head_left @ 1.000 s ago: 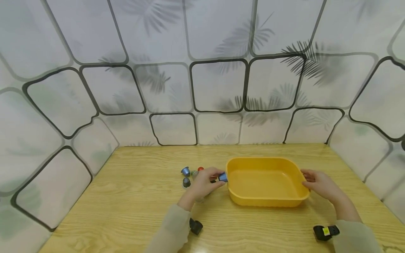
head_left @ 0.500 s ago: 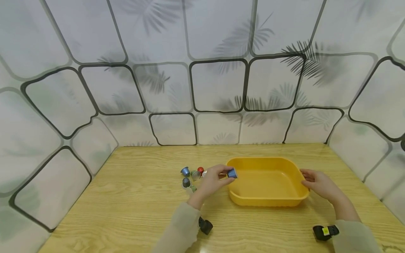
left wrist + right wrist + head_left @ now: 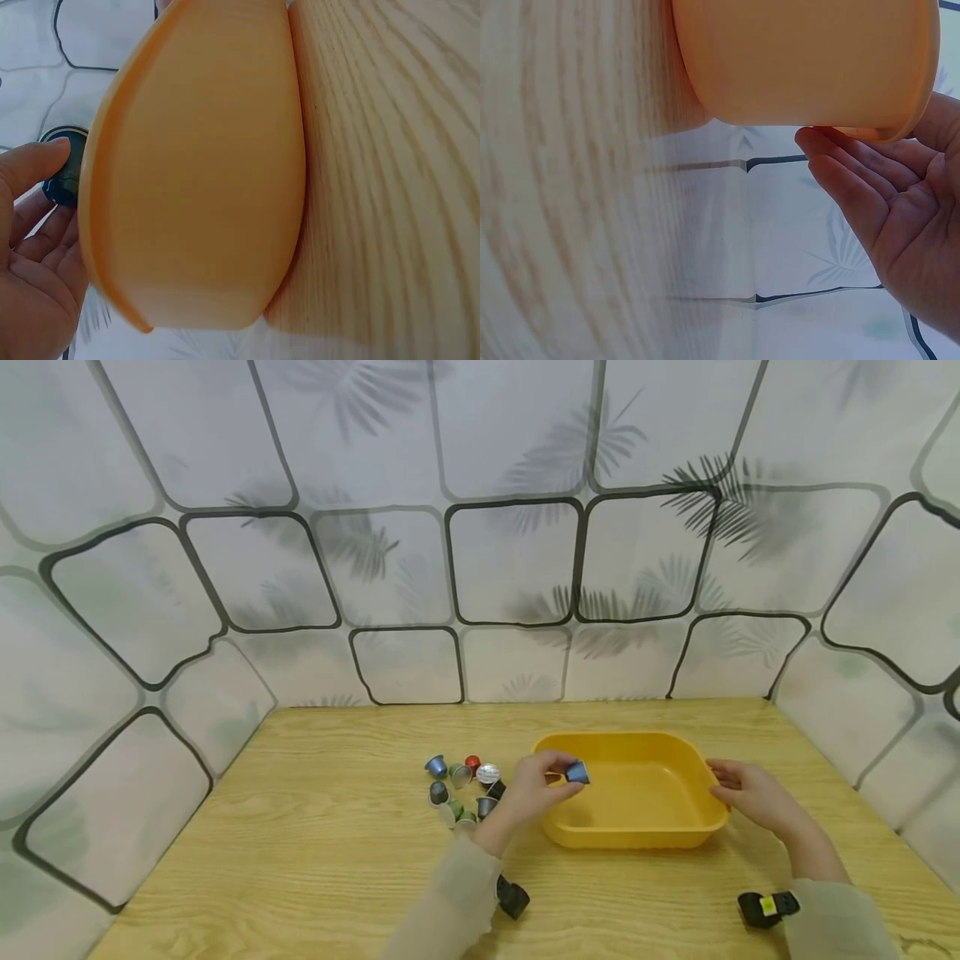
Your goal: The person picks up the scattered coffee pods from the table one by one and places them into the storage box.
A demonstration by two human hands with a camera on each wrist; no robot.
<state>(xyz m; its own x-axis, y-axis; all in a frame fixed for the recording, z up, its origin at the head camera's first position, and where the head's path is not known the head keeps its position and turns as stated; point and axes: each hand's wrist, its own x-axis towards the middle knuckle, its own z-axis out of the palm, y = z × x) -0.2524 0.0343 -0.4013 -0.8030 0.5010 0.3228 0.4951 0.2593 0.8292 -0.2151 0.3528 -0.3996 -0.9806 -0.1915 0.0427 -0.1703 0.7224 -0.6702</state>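
Note:
A blue coffee capsule (image 3: pixel 577 772) is pinched between the thumb and fingers of my left hand (image 3: pixel 531 789). It is held above the left part of the yellow plastic basin (image 3: pixel 637 839), just inside the rim. In the left wrist view the capsule (image 3: pixel 67 169) shows beyond the basin's edge, partly hidden by the rim. My right hand (image 3: pixel 761 793) grips the basin's right rim. In the right wrist view its fingers (image 3: pixel 851 187) lie along the outer wall, while the thumb passes over the rim.
Several coffee capsules lie in a loose cluster on the wooden table (image 3: pixel 300 860), left of the basin. Among them are a blue one (image 3: pixel 437 766), a red one (image 3: pixel 472 762) and a white-topped one (image 3: pixel 487 773). A patterned backdrop (image 3: pixel 517 568) rises behind the table.
My left hand has carried the blue capsule rightward, from beside the basin's left rim to above its inside. More of the capsule cluster now shows. The right hand stays on the rim.

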